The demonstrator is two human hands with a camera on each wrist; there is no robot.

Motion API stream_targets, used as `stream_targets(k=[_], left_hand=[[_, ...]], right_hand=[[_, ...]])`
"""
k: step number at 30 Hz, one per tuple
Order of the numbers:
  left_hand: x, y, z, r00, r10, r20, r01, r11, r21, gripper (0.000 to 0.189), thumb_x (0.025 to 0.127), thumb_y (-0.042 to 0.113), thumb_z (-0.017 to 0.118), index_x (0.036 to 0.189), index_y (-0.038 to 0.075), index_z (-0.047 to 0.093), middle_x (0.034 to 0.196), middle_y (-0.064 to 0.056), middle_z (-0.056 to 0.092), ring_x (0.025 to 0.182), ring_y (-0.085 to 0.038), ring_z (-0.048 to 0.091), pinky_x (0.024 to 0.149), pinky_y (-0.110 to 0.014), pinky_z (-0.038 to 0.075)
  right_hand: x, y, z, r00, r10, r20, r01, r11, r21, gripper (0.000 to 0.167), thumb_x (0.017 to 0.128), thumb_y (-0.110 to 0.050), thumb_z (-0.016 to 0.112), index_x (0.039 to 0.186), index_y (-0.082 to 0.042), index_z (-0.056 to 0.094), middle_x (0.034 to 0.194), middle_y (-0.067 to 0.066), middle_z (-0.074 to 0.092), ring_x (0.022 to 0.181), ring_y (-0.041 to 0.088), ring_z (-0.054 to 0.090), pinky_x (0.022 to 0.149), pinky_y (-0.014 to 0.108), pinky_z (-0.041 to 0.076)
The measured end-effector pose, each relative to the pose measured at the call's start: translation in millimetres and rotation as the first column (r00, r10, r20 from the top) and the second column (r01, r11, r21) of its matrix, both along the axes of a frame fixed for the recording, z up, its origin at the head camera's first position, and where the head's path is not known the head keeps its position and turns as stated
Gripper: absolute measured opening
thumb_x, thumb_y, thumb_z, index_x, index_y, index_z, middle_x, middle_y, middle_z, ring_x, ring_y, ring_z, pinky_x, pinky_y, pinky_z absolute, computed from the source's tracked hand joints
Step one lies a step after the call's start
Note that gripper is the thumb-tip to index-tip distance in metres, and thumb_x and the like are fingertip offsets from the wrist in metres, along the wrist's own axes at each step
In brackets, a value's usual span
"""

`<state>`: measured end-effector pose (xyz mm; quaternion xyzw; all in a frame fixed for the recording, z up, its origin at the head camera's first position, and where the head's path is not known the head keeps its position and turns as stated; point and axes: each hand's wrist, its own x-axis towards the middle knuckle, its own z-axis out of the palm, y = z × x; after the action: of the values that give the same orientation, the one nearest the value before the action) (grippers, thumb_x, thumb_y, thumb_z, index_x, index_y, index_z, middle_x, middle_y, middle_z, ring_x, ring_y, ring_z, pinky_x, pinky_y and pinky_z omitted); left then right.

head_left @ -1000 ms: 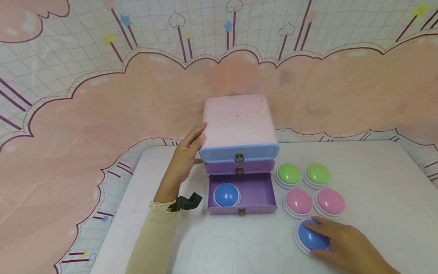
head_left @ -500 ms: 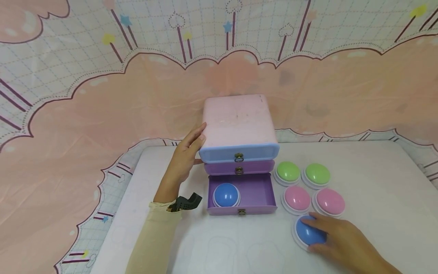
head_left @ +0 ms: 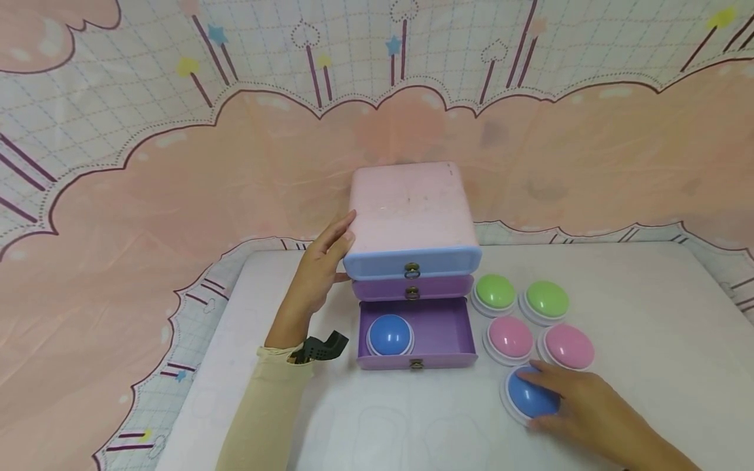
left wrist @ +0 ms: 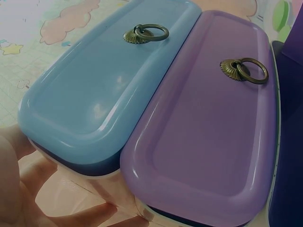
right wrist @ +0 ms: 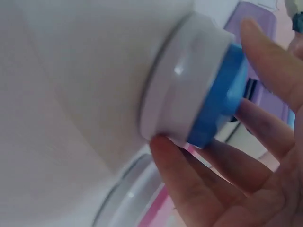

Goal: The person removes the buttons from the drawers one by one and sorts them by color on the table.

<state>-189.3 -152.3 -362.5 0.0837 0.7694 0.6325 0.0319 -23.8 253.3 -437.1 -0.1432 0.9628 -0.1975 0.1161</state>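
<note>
My right hand holds a blue push button, domed with a white base, by its sides on the tabletop. The right wrist view shows thumb and fingers spread around that button. My left hand rests with extended fingers against the left side of a small pink drawer cabinet. Below its blue and purple drawer fronts, the bottom purple drawer is pulled out. A second blue push button sits in the left part of that drawer. In the left wrist view, fingers lie along the cabinet's side.
Two pink push buttons, left and right, stand just beyond my right hand. Behind them are two green ones, left and right. A patterned cloth hangs behind the white table.
My right hand and the blue push button have slid away from me and slightly left. The left pink and left green buttons have shifted the same way. My left hand stays put.
</note>
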Motion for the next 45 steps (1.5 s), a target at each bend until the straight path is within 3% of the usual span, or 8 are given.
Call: stream_targets(k=[7, 15, 18, 22, 27, 32, 37, 45], left_hand=[[-0.2, 1.6, 0.5, 1.000, -0.001, -0.006, 0.001, 1.000, -0.004, 0.049, 0.106, 0.042, 0.052, 0.154, 0.040, 0.044, 0.173, 0.005, 0.015, 0.153, -0.031, 0.033, 0.089, -0.064, 0.056], [-0.5, 1.6, 0.1, 1.000, -0.010, -0.003, 0.010, 1.000, 0.022, 0.048, 0.106, 0.042, 0.052, 0.153, 0.040, 0.045, 0.172, 0.010, 0.016, 0.152, -0.027, 0.033, 0.090, -0.064, 0.056], [-0.5, 1.6, 0.0, 1.000, -0.011, -0.007, 0.011, 1.000, 0.022, 0.048, 0.106, 0.042, 0.053, 0.153, 0.039, 0.045, 0.172, 0.007, 0.015, 0.152, -0.028, 0.034, 0.090, -0.064, 0.056], [-0.6, 1.4, -0.1, 1.000, -0.009, -0.011, 0.009, 1.000, 0.026, 0.048, 0.106, 0.041, 0.053, 0.153, 0.039, 0.046, 0.173, 0.005, 0.016, 0.151, -0.028, 0.035, 0.089, -0.064, 0.056], [-0.6, 1.5, -0.2, 1.000, -0.008, -0.009, 0.008, 0.999, 0.035, 0.048, 0.106, 0.040, 0.053, 0.154, 0.037, 0.046, 0.172, 0.006, 0.017, 0.150, -0.029, 0.037, 0.090, -0.064, 0.055], [-0.5, 2.2, 0.2, 1.000, -0.010, -0.011, 0.010, 0.999, 0.035, 0.049, 0.106, 0.039, 0.052, 0.155, 0.036, 0.045, 0.173, 0.005, 0.016, 0.152, -0.031, 0.035, 0.089, -0.065, 0.055], [-0.3, 2.5, 0.2, 1.000, -0.010, -0.013, 0.010, 0.999, 0.032, 0.049, 0.106, 0.039, 0.052, 0.154, 0.036, 0.045, 0.173, 0.004, 0.017, 0.152, -0.031, 0.033, 0.089, -0.065, 0.055], [0.9, 1.0, 0.7, 1.000, -0.013, -0.013, 0.013, 0.999, 0.038, 0.048, 0.106, 0.040, 0.053, 0.154, 0.037, 0.046, 0.173, 0.004, 0.015, 0.152, -0.029, 0.033, 0.089, -0.064, 0.056]], right_hand=[[-11.5, -5.5, 14.9, 0.996, -0.017, 0.085, 0.017, 1.000, -0.005, 0.076, 0.065, -0.065, 0.085, 0.131, -0.031, 0.069, 0.130, -0.001, 0.071, 0.112, 0.021, 0.067, 0.097, 0.054, 0.056], [-24.3, -26.6, 43.5, 0.992, 0.080, -0.100, -0.083, 0.996, -0.027, 0.062, 0.076, -0.056, 0.083, 0.129, -0.027, 0.072, 0.123, -0.012, 0.074, 0.110, 0.013, 0.072, 0.090, 0.038, 0.060], [-30.8, -40.6, 48.3, 0.962, 0.140, -0.234, -0.167, 0.981, -0.097, 0.057, 0.080, -0.056, 0.081, 0.126, -0.022, 0.074, 0.120, -0.009, 0.076, 0.107, 0.013, 0.073, 0.086, 0.035, 0.062], [-43.8, -63.1, 50.7, 0.922, 0.200, -0.332, -0.254, 0.959, -0.128, 0.052, 0.085, -0.055, 0.077, 0.122, -0.018, 0.075, 0.115, -0.006, 0.077, 0.102, 0.013, 0.074, 0.084, 0.034, 0.062], [-64.7, -94.8, 52.8, 0.901, 0.245, -0.359, -0.312, 0.940, -0.142, 0.051, 0.085, -0.049, 0.079, 0.125, -0.017, 0.074, 0.116, -0.002, 0.077, 0.091, 0.010, 0.072, 0.080, 0.030, 0.062], [-78.9, -122.7, 53.6, 0.887, 0.260, -0.381, -0.349, 0.918, -0.187, 0.055, 0.085, -0.046, 0.081, 0.131, -0.019, 0.071, 0.124, 0.001, 0.075, 0.103, 0.016, 0.074, 0.088, 0.037, 0.061], [-86.1, -145.6, 51.2, 0.899, 0.261, -0.352, -0.355, 0.905, -0.235, 0.058, 0.081, -0.043, 0.085, 0.130, -0.016, 0.071, 0.124, 0.001, 0.075, 0.111, 0.019, 0.072, 0.097, 0.041, 0.059], [-90.4, -174.4, 40.7, 0.921, 0.259, -0.292, -0.336, 0.908, -0.252, 0.056, 0.082, -0.040, 0.086, 0.129, -0.014, 0.072, 0.113, 0.003, 0.078, 0.092, 0.017, 0.072, 0.086, 0.036, 0.061]])
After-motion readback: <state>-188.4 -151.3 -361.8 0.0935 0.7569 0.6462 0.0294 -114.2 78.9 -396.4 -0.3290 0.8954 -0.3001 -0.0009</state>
